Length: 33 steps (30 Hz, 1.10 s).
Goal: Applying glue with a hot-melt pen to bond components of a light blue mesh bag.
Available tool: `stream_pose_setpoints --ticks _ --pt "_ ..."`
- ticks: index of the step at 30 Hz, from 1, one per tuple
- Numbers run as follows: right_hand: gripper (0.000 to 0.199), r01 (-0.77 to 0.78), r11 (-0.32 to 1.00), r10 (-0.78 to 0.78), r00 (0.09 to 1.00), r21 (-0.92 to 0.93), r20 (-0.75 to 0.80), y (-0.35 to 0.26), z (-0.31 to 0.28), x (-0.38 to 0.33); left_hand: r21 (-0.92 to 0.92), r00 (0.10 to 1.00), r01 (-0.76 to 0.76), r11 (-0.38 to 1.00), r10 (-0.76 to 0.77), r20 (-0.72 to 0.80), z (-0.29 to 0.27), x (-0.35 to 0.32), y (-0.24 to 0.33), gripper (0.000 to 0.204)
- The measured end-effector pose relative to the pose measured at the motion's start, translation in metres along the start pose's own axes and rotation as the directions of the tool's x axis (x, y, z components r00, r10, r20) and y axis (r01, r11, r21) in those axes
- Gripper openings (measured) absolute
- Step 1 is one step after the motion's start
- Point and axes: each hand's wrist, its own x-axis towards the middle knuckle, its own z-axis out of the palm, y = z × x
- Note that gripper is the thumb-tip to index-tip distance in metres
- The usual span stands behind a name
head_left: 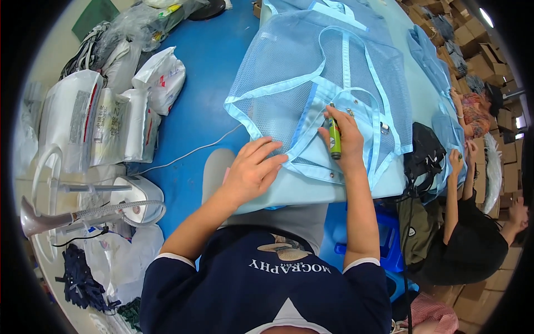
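A light blue mesh bag [272,67] with wide fabric straps lies spread over the pale blue tabletop in front of me. Its solid fabric panel [328,92] carries small metal snaps or eyelets. My right hand [347,139] is closed around a slim green tool with dark ends [334,136], held over this panel; its exact kind is unclear. Against the bag's near left edge rests my left hand [253,171], fingers stretched out over the trim and holding nothing.
Plastic-wrapped packages [69,114] and a garment steamer [136,197] are at the left. A black bag [425,153] hangs by the table's right side. Beyond it, other people [467,239] handle blue pieces [448,125]. A blue stool [389,234] stands below.
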Motion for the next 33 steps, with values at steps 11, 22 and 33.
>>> stream_pose_setpoints --ticks 11,22,33 --pt "0.051 -0.147 0.957 0.181 0.977 0.249 -0.116 -0.034 -0.002 -0.039 -0.266 0.947 0.23 0.936 -0.153 0.281 -0.014 0.035 -0.024 0.024" --pt "0.041 -0.253 0.959 0.277 0.934 0.129 -0.228 -0.023 -0.002 -0.068 -0.491 0.896 0.416 0.765 -0.251 0.367 0.018 0.048 -0.003 0.014" --pt "0.04 0.06 0.988 -0.022 0.968 0.144 -0.249 -0.056 0.003 -0.065 -0.013 0.988 0.005 1.0 -0.002 0.152 0.028 0.036 0.004 0.015"
